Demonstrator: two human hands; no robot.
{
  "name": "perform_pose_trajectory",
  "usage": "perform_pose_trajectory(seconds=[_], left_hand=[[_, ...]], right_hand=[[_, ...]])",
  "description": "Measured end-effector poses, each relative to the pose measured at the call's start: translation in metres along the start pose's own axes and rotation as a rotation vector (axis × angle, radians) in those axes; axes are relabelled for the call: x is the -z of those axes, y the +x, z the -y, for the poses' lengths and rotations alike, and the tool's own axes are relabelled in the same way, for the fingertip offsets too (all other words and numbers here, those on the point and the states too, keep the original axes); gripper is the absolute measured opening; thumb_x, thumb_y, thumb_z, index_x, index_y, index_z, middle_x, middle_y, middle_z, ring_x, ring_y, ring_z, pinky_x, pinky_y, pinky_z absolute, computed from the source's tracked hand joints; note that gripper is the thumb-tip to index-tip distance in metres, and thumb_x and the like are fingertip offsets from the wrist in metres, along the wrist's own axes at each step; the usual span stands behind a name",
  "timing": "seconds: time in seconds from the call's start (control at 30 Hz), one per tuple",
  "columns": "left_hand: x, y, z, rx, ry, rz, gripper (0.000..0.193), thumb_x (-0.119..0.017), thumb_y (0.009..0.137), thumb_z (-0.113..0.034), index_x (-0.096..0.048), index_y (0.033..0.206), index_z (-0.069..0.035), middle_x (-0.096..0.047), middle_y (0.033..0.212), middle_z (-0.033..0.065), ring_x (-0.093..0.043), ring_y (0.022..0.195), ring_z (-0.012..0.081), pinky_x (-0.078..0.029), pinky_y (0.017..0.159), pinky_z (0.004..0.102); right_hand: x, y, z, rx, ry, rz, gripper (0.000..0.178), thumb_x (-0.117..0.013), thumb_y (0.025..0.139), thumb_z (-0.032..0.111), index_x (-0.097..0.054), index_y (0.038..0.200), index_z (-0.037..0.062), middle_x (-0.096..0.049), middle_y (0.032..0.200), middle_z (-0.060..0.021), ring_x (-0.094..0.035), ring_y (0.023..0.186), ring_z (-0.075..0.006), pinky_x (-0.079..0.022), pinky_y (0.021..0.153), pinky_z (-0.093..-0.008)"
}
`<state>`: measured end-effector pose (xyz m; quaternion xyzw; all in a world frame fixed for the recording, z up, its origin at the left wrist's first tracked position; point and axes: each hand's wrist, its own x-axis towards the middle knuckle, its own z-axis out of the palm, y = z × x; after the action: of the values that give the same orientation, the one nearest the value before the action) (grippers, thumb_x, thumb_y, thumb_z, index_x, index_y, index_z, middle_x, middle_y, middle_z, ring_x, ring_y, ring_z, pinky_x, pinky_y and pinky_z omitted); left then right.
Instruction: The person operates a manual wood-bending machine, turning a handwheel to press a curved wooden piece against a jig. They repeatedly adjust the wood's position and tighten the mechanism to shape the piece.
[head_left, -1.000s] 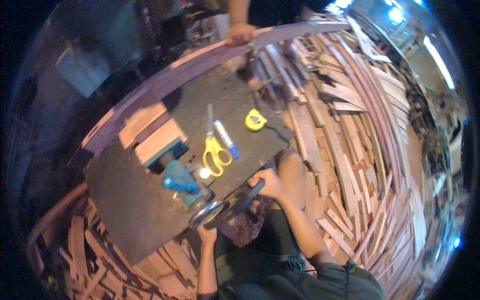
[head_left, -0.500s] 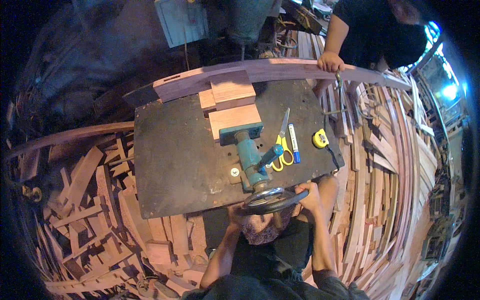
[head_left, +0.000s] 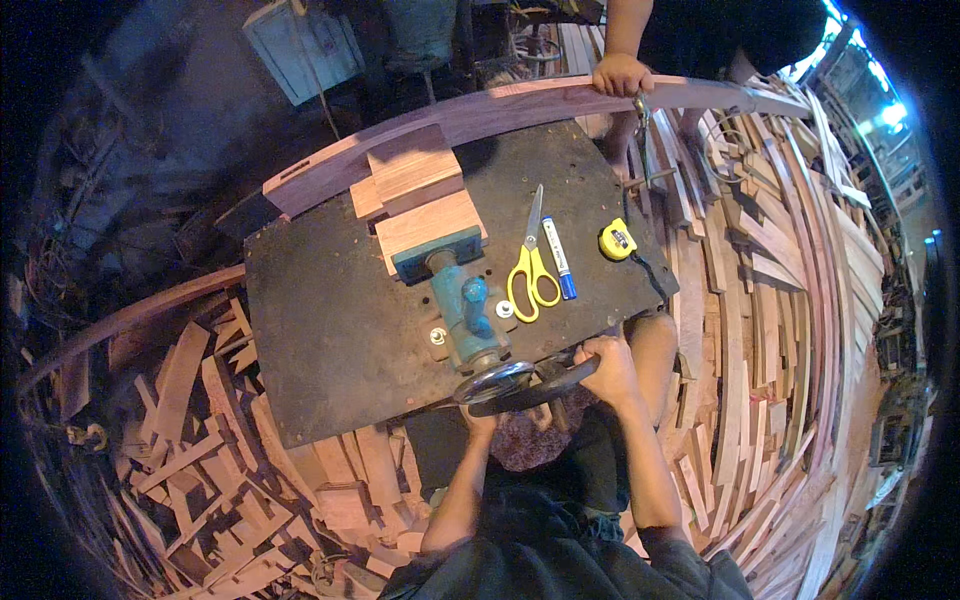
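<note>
A black handwheel [head_left: 535,388] with a shiny metal hub ends the screw of a teal bench vise [head_left: 465,315]. My right hand [head_left: 610,368] is closed round the wheel's right rim. At its left side, my left hand [head_left: 480,420] is closed on the rim, its fingers mostly hidden beneath it. The vise's jaw presses against a pale wooden block [head_left: 432,228]. Behind that sits another wooden block [head_left: 415,172], touching a long curved wooden beam [head_left: 490,112] along the bench's far edge.
Yellow-handled scissors [head_left: 533,270], a blue-capped marker [head_left: 560,258] and a yellow tape measure [head_left: 617,240] lie on the dark bench top [head_left: 330,330]. Another person's hand [head_left: 622,75] rests on the beam by a clamp [head_left: 642,105]. Wood strips [head_left: 760,330] cover the right floor; offcuts [head_left: 180,440], the left.
My view has shifted and tilted, so the bench and vise sit farther left. Both my hands stay on the handwheel. The other person's hand remains on the beam.
</note>
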<state>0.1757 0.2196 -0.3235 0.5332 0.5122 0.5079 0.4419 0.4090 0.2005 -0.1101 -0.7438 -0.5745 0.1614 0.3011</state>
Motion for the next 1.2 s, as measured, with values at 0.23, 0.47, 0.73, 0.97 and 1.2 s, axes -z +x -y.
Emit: perform_pose_trajectory(seconds=[0.23,0.47,0.73,0.97,1.2], left_hand=[[0.027,0.003,-0.040,0.134,0.039,0.228,0.033,-0.067,0.080,-0.019,-0.065,0.107,-0.001,-0.066,0.107,0.0192,-0.062,0.100,0.0245,-0.047,0.087,0.0391],[0.025,-0.018,-0.023,0.205,0.023,0.225,0.032,-0.066,0.082,-0.020,-0.065,0.108,-0.001,-0.066,0.107,0.0190,-0.062,0.100,0.0247,-0.047,0.087,0.0390],[0.003,0.003,-0.024,0.189,0.044,0.190,0.031,-0.064,0.084,-0.021,-0.065,0.108,-0.002,-0.066,0.107,0.0188,-0.062,0.100,0.0248,-0.047,0.087,0.0388],[0.000,-0.005,-0.023,0.306,0.018,0.160,0.031,-0.062,0.086,-0.022,-0.065,0.109,-0.002,-0.066,0.106,0.0186,-0.062,0.100,0.0250,-0.047,0.088,0.0387],[0.017,0.006,-0.042,0.218,0.361,0.308,0.031,-0.056,0.090,-0.026,-0.065,0.110,-0.004,-0.066,0.108,0.0160,-0.060,0.104,0.0286,-0.045,0.093,0.0413]], right_hand=[[-0.036,-0.008,-0.065,-0.241,0.323,-0.234,0.021,-0.071,0.075,0.012,-0.056,0.064,0.0029,-0.054,0.059,-0.0050,-0.051,0.058,-0.0119,-0.039,0.054,-0.0298],[-0.056,-0.007,-0.097,-0.185,0.299,-0.090,0.027,-0.063,0.075,0.009,-0.049,0.053,0.0020,-0.040,0.049,-0.0014,-0.042,0.051,-0.0076,-0.032,0.048,-0.0288],[-0.034,0.005,-0.068,-0.116,0.344,-0.185,0.029,-0.062,0.076,0.007,-0.047,0.052,0.0001,-0.040,0.049,-0.0005,-0.042,0.050,-0.0082,-0.031,0.047,-0.0295],[-0.040,-0.004,-0.073,-0.160,0.278,-0.289,0.026,-0.060,0.075,0.006,-0.049,0.052,-0.0010,-0.040,0.046,-0.0057,-0.044,0.046,-0.0100,-0.036,0.047,-0.0308],[-0.066,-0.002,-0.098,0.036,0.251,-0.452,0.030,-0.058,0.076,0.012,-0.048,0.051,-0.0008,-0.040,0.046,-0.0129,-0.043,0.040,-0.0176,-0.031,0.043,-0.0354]])
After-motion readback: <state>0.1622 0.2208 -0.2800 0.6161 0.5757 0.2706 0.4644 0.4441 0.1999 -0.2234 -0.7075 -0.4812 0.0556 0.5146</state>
